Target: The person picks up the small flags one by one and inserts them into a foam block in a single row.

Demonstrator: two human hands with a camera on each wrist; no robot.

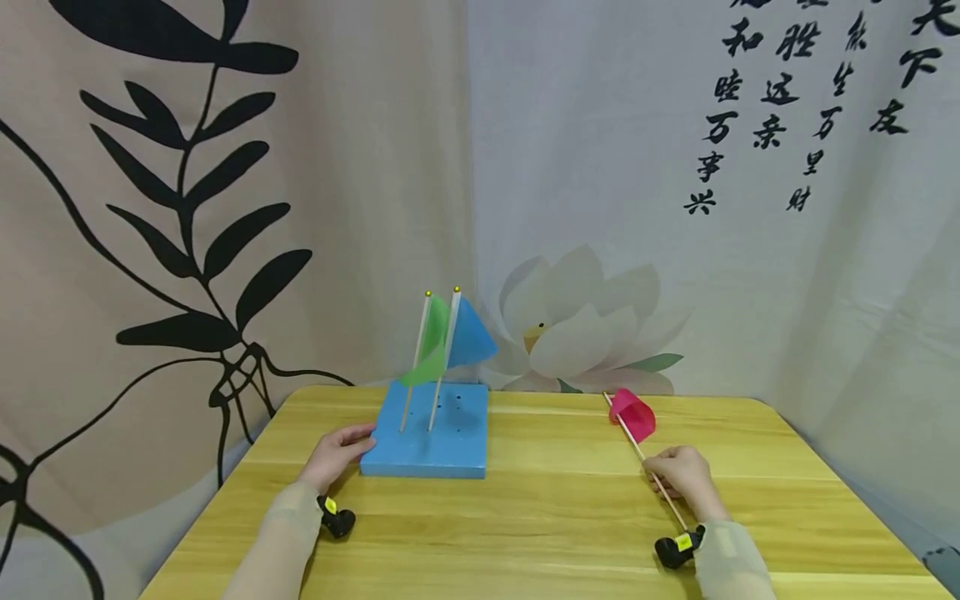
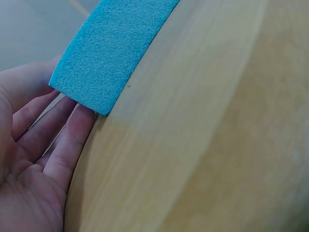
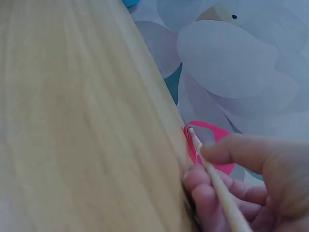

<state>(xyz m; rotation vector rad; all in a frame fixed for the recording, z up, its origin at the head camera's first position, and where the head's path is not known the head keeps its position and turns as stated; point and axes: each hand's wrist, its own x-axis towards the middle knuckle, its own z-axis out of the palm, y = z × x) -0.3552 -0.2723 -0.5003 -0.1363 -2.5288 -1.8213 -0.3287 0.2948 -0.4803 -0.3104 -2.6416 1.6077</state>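
A blue foam block (image 1: 423, 454) with small holes lies on the table, and a green flag (image 1: 431, 346) and a blue flag (image 1: 468, 337) stand in it on thin sticks, leaning slightly right. My left hand (image 1: 339, 454) touches the block's left side, its fingers fairly straight. The left wrist view shows those fingertips against the end of the foam block (image 2: 116, 53). On the right, my right hand (image 1: 684, 477) pinches the stick of a pink flag (image 1: 633, 415) between thumb and fingers. In the right wrist view, the pink flag (image 3: 224, 167) is partly hidden behind the thumb.
The wooden table (image 1: 555, 517) has its far edge against a printed curtain (image 1: 390, 167) with a plant, a lotus and writing. Black wrist cameras (image 1: 337, 518) sit on both wrists.
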